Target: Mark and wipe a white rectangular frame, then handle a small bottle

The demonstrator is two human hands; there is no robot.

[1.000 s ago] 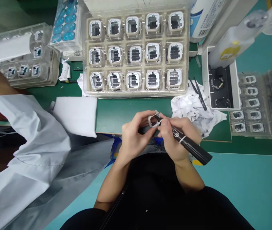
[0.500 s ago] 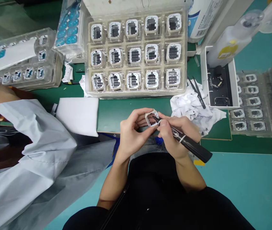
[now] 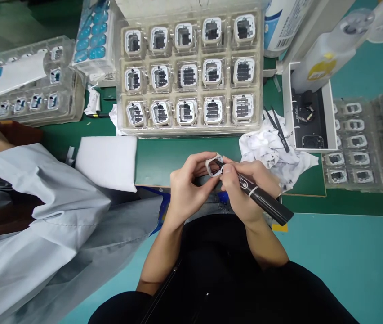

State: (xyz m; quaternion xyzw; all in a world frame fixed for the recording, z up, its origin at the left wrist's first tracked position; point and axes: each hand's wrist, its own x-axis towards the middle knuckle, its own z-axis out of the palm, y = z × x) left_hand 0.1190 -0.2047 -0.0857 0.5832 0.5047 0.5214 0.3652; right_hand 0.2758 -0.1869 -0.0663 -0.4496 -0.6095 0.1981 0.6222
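Observation:
My left hand point(image 3: 185, 191) grips a small white watch case point(image 3: 208, 167), a rounded square frame with an open middle, between thumb and fingers just off the bench's front edge. My right hand point(image 3: 247, 193) is wrapped round a black pen-shaped power tool point(image 3: 272, 208), which has a light ring and a round button on its body. The tool's slim tip points left into the opening of the case. My right fingers partly cover the tip, so I cannot tell whether it touches the inner wall.
Beyond my hands, a clear plastic tray point(image 3: 191, 131) holds several similar cases. Black tweezers point(image 3: 279, 131) lie on a crumpled white cloth point(image 3: 262, 146). A white foam pad point(image 3: 107, 159) is left, near a co-worker's grey sleeve point(image 3: 50, 189). A white box point(image 3: 328, 119) and stacked trays point(image 3: 375, 148) are right.
The black power tool has shifted slightly up and left, its tip now more hidden at the case. The co-worker's arm has moved a little left.

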